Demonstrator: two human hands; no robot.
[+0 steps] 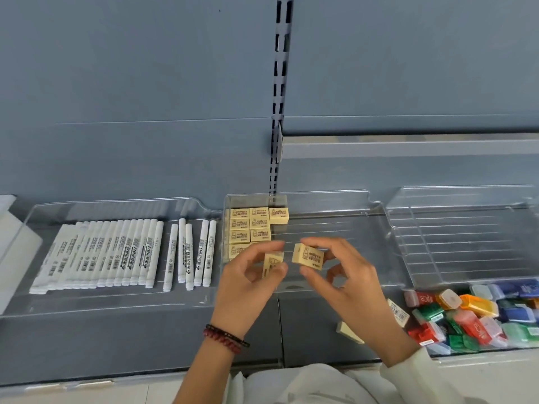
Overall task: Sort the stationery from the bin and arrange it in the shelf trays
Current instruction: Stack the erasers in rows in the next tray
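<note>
Since I carry one eraser per side, hands: my left hand pinches a cream eraser on edge between thumb and fingertips. My right hand grips a second eraser, printed face turned up to me, I judge so the print can be lined up before laying it down.
Bracelets: beaded bracelets sit on the left wrist.
Bin: the bin lies at my lower right, heaped with coloured cases. A loose eraser lies at its left edge, barcode up, and a stray eraser lies just left of that.
Middle tray: the middle tray is just beyond the hands. Its eraser rows are packed label-up into the back-left corner, probably so the block can grow rightward and toward me.
Left tray: the left tray holds white markers side by side, all lying lengthwise front to back.
Right tray: the right tray, ribbed and clear, stands beyond the bin.
Progress: I judge it well short of done, since the cases are unsorted.
</note>
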